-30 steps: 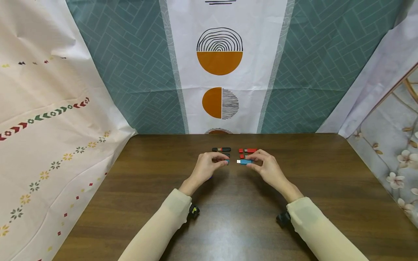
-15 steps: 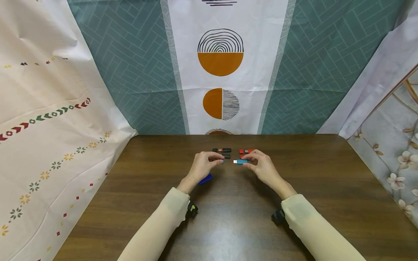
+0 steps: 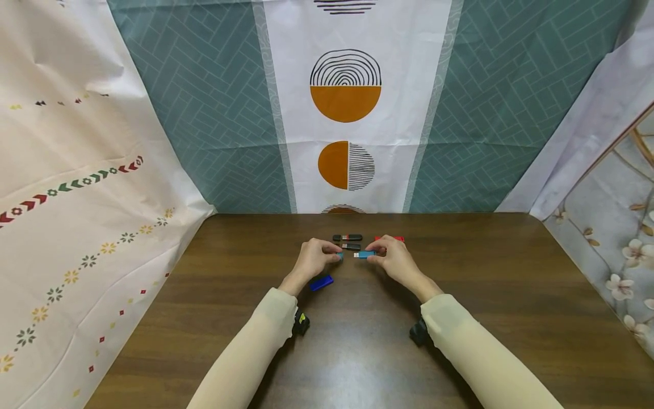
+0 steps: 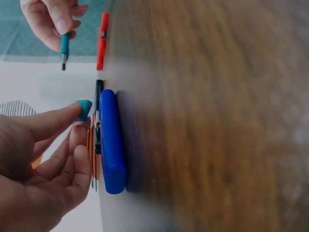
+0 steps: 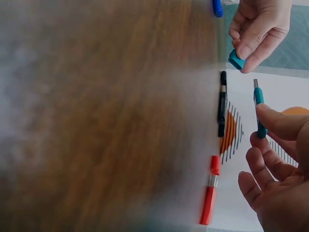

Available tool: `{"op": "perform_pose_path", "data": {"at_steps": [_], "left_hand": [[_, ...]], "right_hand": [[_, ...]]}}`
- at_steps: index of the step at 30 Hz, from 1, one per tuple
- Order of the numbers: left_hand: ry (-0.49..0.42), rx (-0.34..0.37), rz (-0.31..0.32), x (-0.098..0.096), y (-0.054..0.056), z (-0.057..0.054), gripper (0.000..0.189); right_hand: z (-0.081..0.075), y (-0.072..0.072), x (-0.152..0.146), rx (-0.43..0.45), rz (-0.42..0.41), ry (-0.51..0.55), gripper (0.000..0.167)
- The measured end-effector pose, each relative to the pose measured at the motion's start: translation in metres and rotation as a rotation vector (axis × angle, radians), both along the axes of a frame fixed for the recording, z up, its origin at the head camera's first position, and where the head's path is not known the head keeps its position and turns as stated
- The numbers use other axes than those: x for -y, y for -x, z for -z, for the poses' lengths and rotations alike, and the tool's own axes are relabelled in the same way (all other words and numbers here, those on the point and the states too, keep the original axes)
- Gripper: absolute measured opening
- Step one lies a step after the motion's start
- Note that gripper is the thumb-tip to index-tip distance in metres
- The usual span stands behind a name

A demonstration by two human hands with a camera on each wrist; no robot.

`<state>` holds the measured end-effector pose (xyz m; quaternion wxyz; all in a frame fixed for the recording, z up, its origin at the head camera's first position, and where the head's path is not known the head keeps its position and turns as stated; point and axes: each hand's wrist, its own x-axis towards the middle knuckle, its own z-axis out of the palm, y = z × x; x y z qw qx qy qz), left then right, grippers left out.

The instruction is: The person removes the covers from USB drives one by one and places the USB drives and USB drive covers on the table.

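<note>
My left hand (image 3: 311, 260) pinches a small teal USB cap (image 4: 84, 110) between thumb and fingers. In my right hand (image 3: 397, 262), thumb and fingertips grip a blue-teal USB flash drive (image 3: 364, 255), its bare metal plug (image 5: 256, 83) pointing towards the left hand. Cap and plug are apart, with a short gap between them, both held above the table. The right wrist view shows the cap's hollow end facing the drive. Beside my left wrist lies a dark blue, stick-shaped object (image 3: 322, 283), flat on the table.
Just beyond the hands, two black USB drives (image 3: 347, 237) lie on the brown wooden table (image 3: 245, 352) with their caps off. A red USB drive (image 5: 208, 203) with its cap lies behind my right hand, partly hidden in the head view. A patterned cloth (image 3: 230, 142) hangs behind.
My right hand has moved left with the flash drive. The left hand has shifted a little left with the cap, and the dark blue object has come into full view.
</note>
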<state>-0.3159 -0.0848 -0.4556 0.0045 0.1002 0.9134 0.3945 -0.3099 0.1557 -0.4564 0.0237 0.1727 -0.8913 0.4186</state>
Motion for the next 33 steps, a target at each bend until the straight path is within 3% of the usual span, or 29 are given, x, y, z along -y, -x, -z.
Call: {"op": "perform_pose_path", "data": {"at_steps": [18, 33], "left_hand": [[0.108, 0.033, -0.016, 0.003, 0.008, 0.001, 0.017], [0.112, 0.062, -0.01, 0.003, 0.012, 0.003, 0.017]], "right_hand": [[0.004, 0.015, 0.021, 0.065, 0.011, -0.117, 0.014], [0.009, 0.025, 0.035, -0.014, -0.012, -0.254, 0.013]]}}
